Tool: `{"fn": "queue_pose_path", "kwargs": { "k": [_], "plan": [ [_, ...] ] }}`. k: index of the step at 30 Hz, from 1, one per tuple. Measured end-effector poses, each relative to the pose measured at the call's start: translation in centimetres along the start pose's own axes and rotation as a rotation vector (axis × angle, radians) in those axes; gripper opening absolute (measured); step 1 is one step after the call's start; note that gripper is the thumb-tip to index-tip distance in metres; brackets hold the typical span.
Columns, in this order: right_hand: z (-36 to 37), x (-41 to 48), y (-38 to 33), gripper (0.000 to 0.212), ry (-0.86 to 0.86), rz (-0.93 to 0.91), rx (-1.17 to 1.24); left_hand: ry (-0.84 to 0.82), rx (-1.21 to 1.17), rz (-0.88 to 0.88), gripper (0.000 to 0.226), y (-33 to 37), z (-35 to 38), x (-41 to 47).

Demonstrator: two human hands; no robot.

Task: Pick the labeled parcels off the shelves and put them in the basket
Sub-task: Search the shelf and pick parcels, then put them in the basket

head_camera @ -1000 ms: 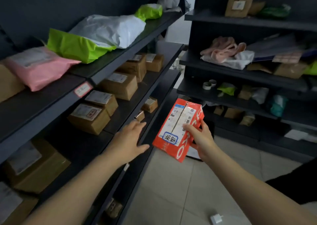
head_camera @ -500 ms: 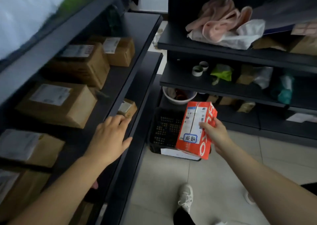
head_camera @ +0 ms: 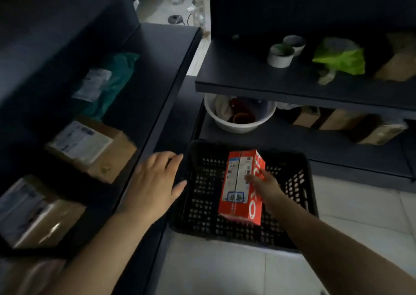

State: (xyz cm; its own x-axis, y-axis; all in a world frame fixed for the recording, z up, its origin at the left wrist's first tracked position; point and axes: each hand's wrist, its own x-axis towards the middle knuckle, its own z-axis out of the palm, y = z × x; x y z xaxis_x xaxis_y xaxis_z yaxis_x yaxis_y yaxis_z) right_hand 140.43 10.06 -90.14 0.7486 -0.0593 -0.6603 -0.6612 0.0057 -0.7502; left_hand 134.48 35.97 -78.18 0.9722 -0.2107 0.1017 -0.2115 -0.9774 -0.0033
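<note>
Labeled parcels of brown cardboard (head_camera: 90,148) are seen on the dark left shelves, with a teal bag (head_camera: 117,78) lying behind them, all set back from the shelf edge (head_camera: 157,119). Just right of that edge the left hand (head_camera: 153,186) is held flat with fingers spread and nothing in it, close beside the left rim of the black basket (head_camera: 309,182). A narrow strip of floor is left between shelf edge and basket. Inside the basket's outline the red parcel (head_camera: 242,186) is held label up, gripped along its right side by the curled fingers of the right hand (head_camera: 265,186); whether its lower end touches the basket bottom cannot be told. Open room is left in the basket on both sides of the parcel. Behind the basket a white bowl (head_camera: 238,126) sits under the right shelf (head_camera: 292,90), on which tape rolls (head_camera: 280,55) and a green bag (head_camera: 340,58) are kept. Pale floor tiles (head_camera: 360,204) lie to the right. Compared with half a second earlier, the red parcel has been brought down from above the basket's near edge into it, and the left hand has been moved off the shelf toward the basket rim.
</note>
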Motion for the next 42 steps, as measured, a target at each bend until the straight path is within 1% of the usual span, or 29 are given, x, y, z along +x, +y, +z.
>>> {"fn": "queue_pose_path", "kwargs": {
  "k": [3,5,9,12,15,17,18,20,22,25,26,27,29,30,31,33,36,37,39,42],
  "plan": [
    [2.0,7.0,4.6,0.039,-0.062,0.011,0.019,0.009,0.016,-0.027,0.059,-1.8,7.6,1.5],
    [3.2,11.0,7.0,0.041,-0.099,0.002,0.037,0.037,0.028,-0.033,0.058,-2.8,11.2,2.3],
    [5.3,16.8,10.7,0.041,-0.168,-0.008,0.076,0.066,0.049,-0.052,0.058,-4.0,16.4,2.5],
    [6.4,19.9,13.0,0.04,-0.188,0.003,0.065,0.045,0.065,-0.051,0.058,-4.5,19.0,1.7],
    [7.4,21.8,14.8,0.038,-0.175,0.02,0.022,0.031,0.079,-0.049,0.058,-5.1,20.3,0.9],
    [8.1,22.7,15.8,0.031,-0.186,0.015,0.007,0.022,0.106,-0.045,0.059,-5.5,20.7,0.6],
    [8.5,22.8,16.0,0.029,-0.196,-0.007,-0.009,0.023,0.112,-0.045,0.059,-5.7,20.8,0.6],
    [9.2,23.3,16.3,0.035,-0.202,-0.076,-0.066,0.016,0.122,-0.052,0.06,-6.2,20.8,0.5],
    [9.7,23.3,15.9,0.036,-0.214,-0.118,-0.147,0.008,0.128,-0.062,0.06,-6.4,20.7,0.5],
    [9.2,22.6,14.6,0.031,-0.237,-0.119,-0.238,0.003,0.108,-0.073,0.06,-5.9,20.2,0.7],
    [8.8,21.7,13.7,0.029,-0.245,-0.129,-0.32,0.007,0.094,-0.071,0.06,-5.4,19.8,0.9],
    [8.3,20.4,12.2,0.027,-0.255,-0.111,-0.399,0.005,0.074,-0.072,0.06,-4.8,19.2,1.1],
    [7.2,17.2,8.7,0.026,-0.303,-0.049,-0.476,-0.007,0.032,-0.068,0.061,-3.2,17.1,1.7],
    [6.5,15.6,6.9,0.032,-0.318,-0.076,-0.607,-0.012,0.019,-0.057,0.061,-2.3,15.6,2.0],
    [5.6,13.6,4.9,0.037,-0.3,-0.144,-0.784,-0.016,0.016,-0.045,0.062,-1.5,13.7,2.3],
    [3.7,9.5,0.5,0.049,-0.222,-0.181,-0.99,-0.03,0.028,-0.025,0.064,-0.4,9.0,3.0],
    [1.0,3.0,-6.5,0.07,-0.148,-0.291,-1.3,-0.038,0.048,-0.006,0.067,0.8,0.1,4.1],
    [0.2,0.7,-9.1,0.072,-0.139,-0.332,-1.374,-0.033,0.051,-0.003,0.067,1.1,-3.3,4.4],
    [-0.9,-5.0,-14.4,0.071,-0.113,-0.392,-1.465,-0.011,0.053,-0.006,0.067,1.9,-10.3,4.7],
    [-1.8,-13.9,-21.3,0.068,-0.064,-0.482,-1.542,0.028,0.05,-0.031,0.066,3.0,-20.6,4.0]
  ]
}}
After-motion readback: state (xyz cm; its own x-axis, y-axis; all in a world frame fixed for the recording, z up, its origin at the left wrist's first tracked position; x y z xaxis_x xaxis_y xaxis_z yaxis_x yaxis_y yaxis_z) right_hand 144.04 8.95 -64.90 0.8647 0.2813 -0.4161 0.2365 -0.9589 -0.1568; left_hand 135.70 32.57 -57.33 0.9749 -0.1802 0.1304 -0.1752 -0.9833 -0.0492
